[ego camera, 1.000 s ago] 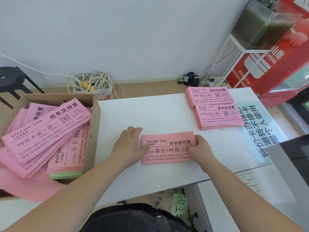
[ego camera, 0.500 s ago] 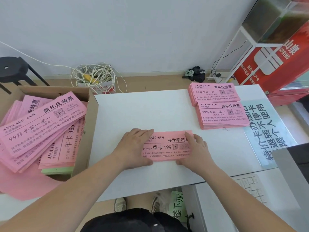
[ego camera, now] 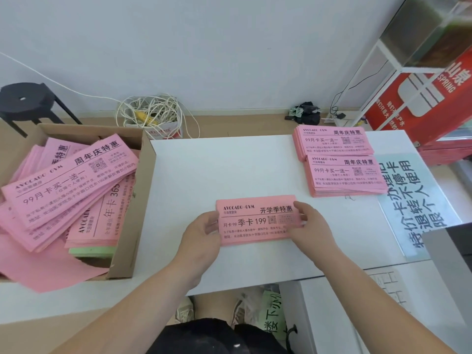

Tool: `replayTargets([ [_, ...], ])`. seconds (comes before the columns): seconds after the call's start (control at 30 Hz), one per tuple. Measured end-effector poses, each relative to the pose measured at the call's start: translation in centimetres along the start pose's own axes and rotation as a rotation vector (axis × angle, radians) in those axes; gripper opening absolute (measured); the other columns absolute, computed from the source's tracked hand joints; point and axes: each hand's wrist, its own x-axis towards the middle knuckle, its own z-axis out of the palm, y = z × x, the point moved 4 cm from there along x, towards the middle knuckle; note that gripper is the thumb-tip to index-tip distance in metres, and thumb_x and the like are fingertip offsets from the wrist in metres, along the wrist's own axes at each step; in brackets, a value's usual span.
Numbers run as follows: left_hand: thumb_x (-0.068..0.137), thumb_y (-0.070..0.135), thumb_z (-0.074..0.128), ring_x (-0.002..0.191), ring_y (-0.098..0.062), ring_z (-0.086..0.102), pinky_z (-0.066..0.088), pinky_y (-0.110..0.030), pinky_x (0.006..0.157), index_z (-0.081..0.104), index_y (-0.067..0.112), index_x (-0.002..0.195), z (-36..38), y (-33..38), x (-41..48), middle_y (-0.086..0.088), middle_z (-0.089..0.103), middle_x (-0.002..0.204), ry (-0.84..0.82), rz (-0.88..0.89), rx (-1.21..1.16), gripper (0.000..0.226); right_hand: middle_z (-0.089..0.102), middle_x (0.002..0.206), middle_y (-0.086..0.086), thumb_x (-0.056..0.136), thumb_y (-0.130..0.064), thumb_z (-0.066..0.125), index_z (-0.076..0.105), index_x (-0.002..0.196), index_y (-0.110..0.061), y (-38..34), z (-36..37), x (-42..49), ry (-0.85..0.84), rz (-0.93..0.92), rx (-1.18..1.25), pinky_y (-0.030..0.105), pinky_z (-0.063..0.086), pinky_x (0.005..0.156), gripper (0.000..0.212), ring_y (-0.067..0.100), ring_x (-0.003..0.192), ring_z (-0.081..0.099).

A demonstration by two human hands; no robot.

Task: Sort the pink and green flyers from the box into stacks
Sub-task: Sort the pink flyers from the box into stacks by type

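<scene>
Your left hand (ego camera: 201, 232) and right hand (ego camera: 307, 226) clamp the pink flyer bundle (ego camera: 255, 221) by its ends, apparently squaring it over the surface (ego camera: 229, 169).

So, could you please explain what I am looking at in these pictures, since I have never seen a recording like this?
There is no machine here: a person works with two bare hands. Every picture comes from one wide-angle camera worn on the person's head, looking forward and down. The left hand and right hand each grip one end of a pink flyer bundle, on or just above the white table. A far pink stack and a near pink stack lie towards the table's far right. Left of the table, a cardboard box holds more pink flyers, with green flyers under some. The job is sorting them into stacks.
</scene>
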Motion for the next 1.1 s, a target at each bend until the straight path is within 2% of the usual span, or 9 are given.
replayTargets([
  [0.17,0.069,0.001,0.062,0.109,-0.007,0.068,0.055,-0.039,0.098,0.067,0.023,0.11,2.4,1.2,-0.9,0.017,0.076,0.098,-0.023,-0.088,-0.17,0.046,0.056,0.136,0.003,0.087,-0.003,0.058,0.047,0.15,-0.021,1.5,-1.8,0.3,0.036,0.047,0.022,0.046,0.048,0.106,0.067,0.024,0.125,0.054],
  [0.3,0.09,-0.009,0.051,0.106,-0.007,0.067,0.057,-0.034,0.092,0.064,0.02,0.113,6.7,2.7,-0.7,0.008,0.072,0.112,-0.094,-0.11,-0.176,0.039,0.052,0.14,0.006,0.085,-0.006,0.056,0.045,0.151,-0.019,3.7,-4.8,0.9,0.074,0.1,-0.029,0.049,0.046,0.108,0.069,0.029,0.131,0.049],
  [0.47,0.089,-0.001,0.054,0.113,-0.004,0.064,0.051,-0.038,0.105,0.068,0.027,0.114,12.5,3.2,0.1,0.016,0.072,0.114,-0.18,-0.111,-0.049,0.04,0.052,0.139,0.012,0.088,-0.016,0.06,0.043,0.152,-0.015,7.2,-8.9,1.7,0.169,0.187,-0.15,0.05,0.043,0.108,0.066,0.035,0.13,0.045],
  [0.63,0.094,0.004,0.057,0.109,-0.008,0.068,0.053,-0.037,0.102,0.07,0.022,0.111,16.6,4.5,1.1,0.008,0.076,0.11,-0.241,-0.16,-0.083,0.028,0.047,0.144,0.011,0.092,-0.021,0.057,0.042,0.151,-0.014,9.4,-11.2,2.6,0.208,0.21,-0.183,0.044,0.033,0.11,0.061,0.036,0.137,0.035],
  [0.73,0.096,0.005,0.06,0.11,-0.01,0.068,0.054,-0.036,0.102,0.068,0.022,0.11,17.6,4.9,1.3,0.005,0.074,0.112,-0.233,-0.157,-0.1,0.024,0.034,0.156,0.015,0.096,-0.028,0.06,0.041,0.152,-0.013,9.9,-11.5,2.2,0.241,0.166,-0.219,0.048,0.029,0.116,0.061,0.04,0.145,0.025],
  [0.83,0.096,0.004,0.06,0.109,-0.01,0.068,0.054,-0.035,0.102,0.067,0.02,0.116,17.2,4.2,1.2,0.006,0.07,0.118,-0.158,-0.167,-0.104,0.027,0.017,0.168,0.01,0.096,-0.033,0.062,0.044,0.152,-0.019,9.4,-10.7,1.3,0.241,0.008,-0.324,0.046,0.017,0.126,0.06,0.027,0.155,0.008],
  [0.9,0.096,-0.002,0.054,0.105,-0.008,0.071,0.055,-0.034,0.101,0.068,0.018,0.112,17.7,4.0,0.8,0.006,0.074,0.111,-0.154,-0.186,-0.151,0.029,0.025,0.166,0.002,0.097,-0.034,0.062,0.053,0.146,-0.023,8.8,-9.3,0.9,0.194,-0.085,-0.334,0.04,0.017,0.126,0.051,0.021,0.154,0.011],
  [1.0,0.096,-0.006,0.049,0.101,-0.007,0.073,0.054,-0.032,0.099,0.069,0.018,0.105,19.0,4.3,0.2,0.008,0.078,0.098,-0.171,-0.198,-0.226,0.032,0.04,0.159,-0.002,0.097,-0.036,0.061,0.064,0.133,-0.025,8.2,-7.6,1.2,0.158,-0.149,-0.374,0.037,0.025,0.121,0.038,0.022,0.15,0.023],
  [1.1,0.097,-0.004,0.052,0.107,-0.011,0.071,0.054,-0.034,0.102,0.068,0.016,0.111,18.8,4.1,0.1,0.001,0.074,0.112,-0.193,-0.203,-0.242,0.03,0.04,0.158,0.0,0.096,-0.037,0.06,0.064,0.132,-0.024,7.9,-7.3,1.4,0.163,-0.134,-0.433,0.038,0.028,0.121,0.038,0.024,0.149,0.026],
])
